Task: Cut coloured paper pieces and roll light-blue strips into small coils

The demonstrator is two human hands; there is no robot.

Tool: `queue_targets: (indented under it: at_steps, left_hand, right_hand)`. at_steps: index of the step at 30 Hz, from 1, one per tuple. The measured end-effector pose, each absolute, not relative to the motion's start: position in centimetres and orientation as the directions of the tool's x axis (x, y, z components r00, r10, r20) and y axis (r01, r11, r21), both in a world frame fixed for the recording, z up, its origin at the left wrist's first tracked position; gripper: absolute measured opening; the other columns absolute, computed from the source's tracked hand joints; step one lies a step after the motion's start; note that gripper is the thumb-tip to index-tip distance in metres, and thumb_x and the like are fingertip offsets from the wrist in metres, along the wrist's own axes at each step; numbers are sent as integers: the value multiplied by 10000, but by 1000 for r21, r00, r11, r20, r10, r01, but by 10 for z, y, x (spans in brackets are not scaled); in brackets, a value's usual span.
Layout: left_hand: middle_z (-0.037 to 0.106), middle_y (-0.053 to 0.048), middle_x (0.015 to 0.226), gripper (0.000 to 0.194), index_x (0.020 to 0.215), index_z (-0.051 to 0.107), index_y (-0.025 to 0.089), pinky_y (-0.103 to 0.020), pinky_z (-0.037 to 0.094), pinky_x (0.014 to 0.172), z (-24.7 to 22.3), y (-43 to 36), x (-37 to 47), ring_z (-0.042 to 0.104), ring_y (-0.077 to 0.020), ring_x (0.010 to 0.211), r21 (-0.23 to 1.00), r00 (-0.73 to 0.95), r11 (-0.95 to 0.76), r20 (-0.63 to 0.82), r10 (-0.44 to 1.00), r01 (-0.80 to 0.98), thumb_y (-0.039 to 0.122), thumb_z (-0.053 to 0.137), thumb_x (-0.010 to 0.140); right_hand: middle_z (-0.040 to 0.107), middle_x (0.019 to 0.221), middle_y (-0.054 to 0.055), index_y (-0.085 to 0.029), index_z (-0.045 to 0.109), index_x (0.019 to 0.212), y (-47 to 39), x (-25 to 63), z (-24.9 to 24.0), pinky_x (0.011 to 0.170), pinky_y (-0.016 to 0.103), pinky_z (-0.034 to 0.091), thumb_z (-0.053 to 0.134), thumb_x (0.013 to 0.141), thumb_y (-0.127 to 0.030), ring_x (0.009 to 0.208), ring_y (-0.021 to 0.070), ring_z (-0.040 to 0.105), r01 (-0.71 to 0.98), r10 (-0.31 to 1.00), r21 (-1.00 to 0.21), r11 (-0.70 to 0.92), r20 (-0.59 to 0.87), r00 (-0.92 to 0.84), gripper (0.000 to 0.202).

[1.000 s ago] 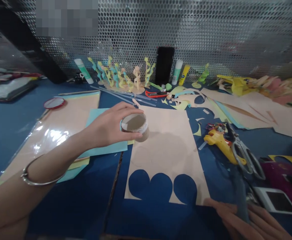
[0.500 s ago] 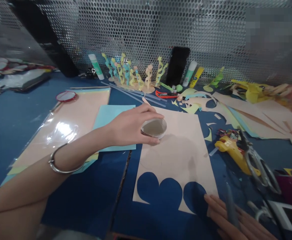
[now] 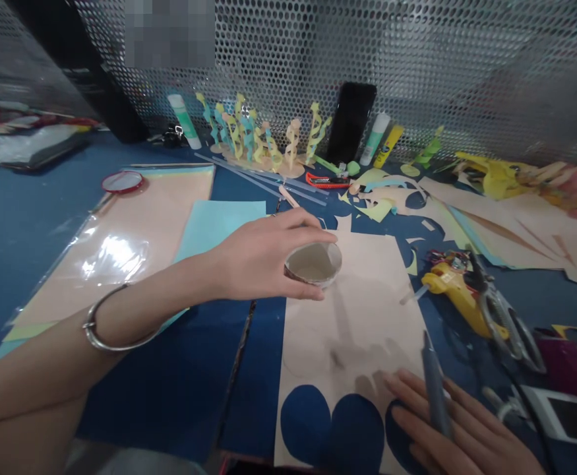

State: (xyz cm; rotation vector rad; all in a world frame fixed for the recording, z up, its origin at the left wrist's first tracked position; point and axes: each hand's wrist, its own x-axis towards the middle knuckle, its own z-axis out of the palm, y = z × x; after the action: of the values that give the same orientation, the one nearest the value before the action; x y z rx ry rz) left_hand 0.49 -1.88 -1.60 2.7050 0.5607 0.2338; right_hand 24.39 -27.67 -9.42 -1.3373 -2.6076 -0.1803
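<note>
My left hand (image 3: 268,257), a bangle on its wrist, is closed around a short hollow tube (image 3: 328,269) that looks like cardboard. The tube stands over the upper left part of a pale pink paper sheet (image 3: 367,297). Faint round outlines are on the sheet, and round holes are cut along its near edge. My right hand (image 3: 459,422) rests at the sheet's lower right corner with a dark grey pen (image 3: 435,389) gripped between its fingers, tip pointing away from me.
A blue paper sheet (image 3: 229,221) and a plastic sleeve of coloured paper (image 3: 134,224) lie left. On the right are a yellow glue gun (image 3: 459,293), scissors (image 3: 510,323) and paper scraps. Twisted paper strips on a base (image 3: 263,155), glue sticks and a phone (image 3: 352,122) stand behind.
The pink sheet has slid toward me. My left hand, with the tube, has shifted slightly right and nearer. My right hand with the pen has moved left onto the sheet.
</note>
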Motion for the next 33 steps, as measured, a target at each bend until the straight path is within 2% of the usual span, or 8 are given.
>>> queue_targets:
  at_steps: [3,6,9,11,14,17,22,33]
  left_hand:
    - [518,-73,1305,627,1300,516,237,-314,433,831,-15,-27,8,536,-243,1110,361,939,-880,28,342,309,508,675,758]
    - [505,-76,1333,677,1324,499,234,-329,428,811,-13,-32,9,539,-260,1097,337,956,-898,-23,292,283,545,671,748]
    - [491,-83,1359,682,1343,488,231,-349,408,845,-9,-33,8,531,-273,1113,335,958,-899,-38,285,281,603,596,781]
    - [494,-74,1363,569,1341,494,234,-347,396,861,-6,-33,6,531,-258,1113,344,962,-900,-47,270,269,557,487,873]
    - [515,-54,1336,463,1310,528,242,-329,389,864,-4,-32,3,541,-233,1092,345,965,-904,-29,260,254,459,474,904]
    - [516,-36,1318,459,1266,564,250,-289,401,824,-4,-30,1,544,-216,1091,369,962,-892,-23,271,260,441,569,849]
    - [514,-39,1317,482,1264,568,240,-266,401,808,-5,-26,0,539,-207,1111,408,960,-874,-25,280,265,476,574,843]
    - [555,-70,1282,606,1260,574,194,-279,392,840,-9,-24,-3,546,-238,1103,417,969,-883,21,248,217,570,611,785]
  right_hand:
    - [488,1391,-7,-191,521,1333,-264,237,-90,1087,352,361,450,887,-152,1193,203,562,785,762,108,610,193,-618,453]
    - [485,1397,-21,-195,533,1320,-264,236,-93,1151,342,211,430,894,-122,1233,165,524,803,776,90,589,213,-593,445]
    - [470,1411,-14,-186,509,1341,-267,238,-95,1095,315,342,412,893,-103,1250,166,507,805,781,71,588,207,-589,465]
    - [457,1421,0,-183,482,1361,-268,239,-96,978,310,480,410,888,-104,1248,190,512,809,790,74,584,178,-586,485]
    - [464,1412,21,-166,470,1367,-268,238,-94,850,325,564,406,884,-114,1226,216,534,800,783,69,596,171,-598,490]
    - [476,1401,23,-157,483,1352,-267,238,-93,827,348,577,401,887,-118,1209,220,550,796,778,52,604,182,-602,474]
    - [459,1415,-2,-185,476,1354,-270,238,-94,835,368,577,434,899,-140,1217,217,543,821,812,27,571,131,-569,459]
    - [648,1232,29,-173,502,1304,-269,239,-85,804,376,574,442,914,-194,1083,234,638,853,839,5,522,179,-514,395]
